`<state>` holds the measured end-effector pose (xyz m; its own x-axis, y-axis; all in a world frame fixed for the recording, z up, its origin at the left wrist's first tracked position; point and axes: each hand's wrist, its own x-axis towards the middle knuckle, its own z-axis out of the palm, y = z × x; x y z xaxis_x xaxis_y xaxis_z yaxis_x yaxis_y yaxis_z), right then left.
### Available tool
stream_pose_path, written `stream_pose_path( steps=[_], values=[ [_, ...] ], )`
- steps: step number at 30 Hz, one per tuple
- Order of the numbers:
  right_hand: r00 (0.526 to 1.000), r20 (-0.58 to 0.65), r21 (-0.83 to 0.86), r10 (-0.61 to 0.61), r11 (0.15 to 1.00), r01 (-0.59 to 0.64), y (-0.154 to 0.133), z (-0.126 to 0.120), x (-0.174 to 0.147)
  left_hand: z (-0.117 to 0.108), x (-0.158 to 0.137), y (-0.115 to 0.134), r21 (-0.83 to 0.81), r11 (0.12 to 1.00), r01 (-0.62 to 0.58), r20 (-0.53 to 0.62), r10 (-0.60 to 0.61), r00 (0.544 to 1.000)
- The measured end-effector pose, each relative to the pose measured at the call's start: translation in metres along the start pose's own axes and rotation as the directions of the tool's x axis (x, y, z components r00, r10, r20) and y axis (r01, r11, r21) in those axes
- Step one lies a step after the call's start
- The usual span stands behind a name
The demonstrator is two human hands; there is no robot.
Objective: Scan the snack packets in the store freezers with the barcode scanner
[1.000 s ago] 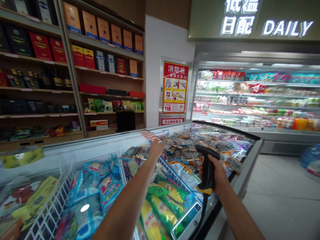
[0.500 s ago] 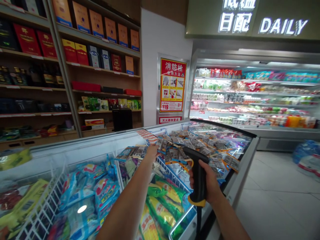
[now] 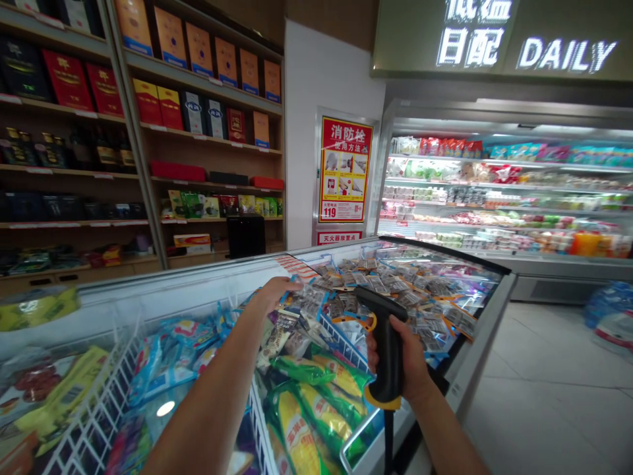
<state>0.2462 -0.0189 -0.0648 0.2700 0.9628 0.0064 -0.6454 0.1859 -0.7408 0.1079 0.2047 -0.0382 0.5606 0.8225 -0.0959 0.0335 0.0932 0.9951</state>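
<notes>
My right hand (image 3: 410,363) is wrapped round the grip of a black and yellow barcode scanner (image 3: 389,349), its cable hanging down. The scanner's head points up and to the left over the chest freezer (image 3: 494,303). Stretched forward into the freezer, my left hand (image 3: 277,290) pinches the edge of a flat blue-edged packet (image 3: 307,300); the fingertips are partly hidden. Many similar packets (image 3: 395,280) lie in a heap on the far right. Under my left arm are green and yellow corn packs (image 3: 321,412) in a white wire basket and dark ice cream wrappers (image 3: 279,336).
White wire dividers (image 3: 93,409) separate blue bags (image 3: 165,356) from yellow packs (image 3: 64,396) on the left. Shelves with boxes (image 3: 198,49) stand behind the freezer. A lit refrigerated display (image 3: 494,198) is at the back right, with wrapped bottles (image 3: 613,310) on the floor.
My left hand has moved left, and the packet at its fingers has shifted left with it. My right hand still holds the scanner, which sits slightly further left.
</notes>
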Motion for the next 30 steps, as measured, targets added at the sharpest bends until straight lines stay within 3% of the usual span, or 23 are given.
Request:
stream_pose_path(
  steps=[3,10,16,21,30],
  values=[
    [1.0,0.023,-0.01,-0.017,1.0,0.017,0.001,-0.001,-0.003,-0.012,-0.005,0.001,0.023,1.0,-0.015,-0.02,0.015,1.0],
    [0.997,0.002,-0.074,0.081,0.994,-0.081,0.007,0.001,-0.007,-0.008,0.003,-0.002,0.18,0.965,-0.189,-0.124,0.213,0.969],
    [0.986,-0.111,-0.3,0.124,0.942,-0.152,0.009,0.013,-0.002,-0.02,0.015,-0.002,0.328,0.902,-0.282,-0.127,0.338,0.932],
    [0.984,-0.121,-0.445,0.133,0.878,-0.173,0.004,0.021,-0.001,-0.027,0.018,-0.002,0.428,0.861,-0.273,-0.146,0.364,0.92],
    [0.987,-0.09,-0.502,0.13,0.85,-0.158,-0.009,0.024,-0.007,-0.028,0.016,-0.002,0.511,0.822,-0.252,-0.175,0.387,0.905]
  ],
)
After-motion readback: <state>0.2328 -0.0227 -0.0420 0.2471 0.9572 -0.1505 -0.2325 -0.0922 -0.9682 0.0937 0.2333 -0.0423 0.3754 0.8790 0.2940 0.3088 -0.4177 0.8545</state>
